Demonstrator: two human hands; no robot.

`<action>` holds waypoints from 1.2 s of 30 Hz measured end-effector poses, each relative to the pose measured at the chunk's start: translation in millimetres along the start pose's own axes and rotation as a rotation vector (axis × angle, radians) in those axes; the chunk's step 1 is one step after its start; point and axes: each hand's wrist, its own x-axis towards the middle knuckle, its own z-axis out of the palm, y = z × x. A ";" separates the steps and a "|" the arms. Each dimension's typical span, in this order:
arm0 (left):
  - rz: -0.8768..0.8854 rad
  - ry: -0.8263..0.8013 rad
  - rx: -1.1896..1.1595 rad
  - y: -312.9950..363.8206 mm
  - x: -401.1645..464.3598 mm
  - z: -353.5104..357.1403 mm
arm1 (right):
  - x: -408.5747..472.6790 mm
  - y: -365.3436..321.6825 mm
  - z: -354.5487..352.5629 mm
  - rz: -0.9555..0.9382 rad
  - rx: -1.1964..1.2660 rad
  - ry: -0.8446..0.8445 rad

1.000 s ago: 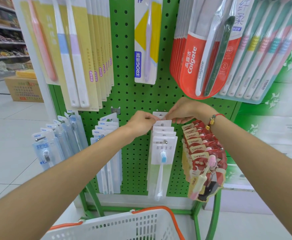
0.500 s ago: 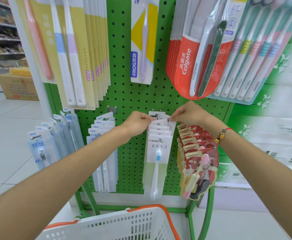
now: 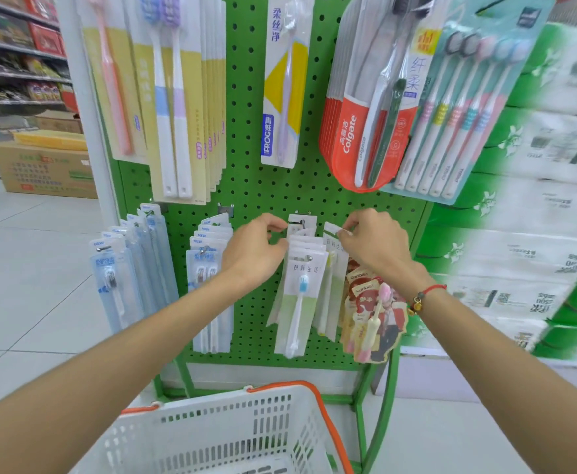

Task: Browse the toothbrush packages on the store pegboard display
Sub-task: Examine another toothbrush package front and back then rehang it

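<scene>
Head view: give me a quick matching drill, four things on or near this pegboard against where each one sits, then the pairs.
Things:
1. Colgate pack
2. FROG pack
3. white shopping basket
4. cardboard box

Places:
A. on the floor at far left, beyond the rack
B. at the bottom of the view, below the hands
C. upper right of the board, red cards stacked on one peg
D. top centre of the board, hanging alone with a purple brush

Pairs: 1-C, 2-D, 3-B, 4-A
</scene>
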 end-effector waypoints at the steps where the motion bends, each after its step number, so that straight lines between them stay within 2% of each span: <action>1: 0.021 0.035 0.011 -2.5 -9.9 1.1 | -9.0 -1.3 0.8 -0.006 -0.011 0.026; 5: 0.073 0.096 -0.016 -15.2 -45.1 6.3 | -38.4 -2.0 4.3 -0.019 -0.024 0.115; 14: -0.042 -0.133 -0.149 -62.7 -98.3 14.9 | -93.9 -4.0 -3.1 0.045 0.093 0.174; 17: -0.041 -0.214 -0.173 -74.7 -107.4 16.6 | -107.6 -6.9 -4.0 0.075 0.224 0.083; 22: -0.021 -0.381 -0.248 -79.9 -113.0 19.1 | -117.1 -20.9 1.7 0.044 0.527 -0.220; 25: -0.037 -0.384 -0.328 -84.0 -116.1 22.3 | -111.5 -29.4 7.5 0.091 0.663 -0.364; 27: -0.067 -0.351 -0.382 -87.1 -116.3 20.8 | -107.5 -35.5 13.6 0.098 0.690 -0.368; 31: -0.141 -0.328 -0.494 -86.3 -116.0 17.4 | -113.2 -39.9 33.5 0.115 0.780 -0.271; 36: -0.178 -0.294 -0.532 -84.7 -115.3 18.6 | -135.7 -33.7 59.5 0.094 0.863 -0.302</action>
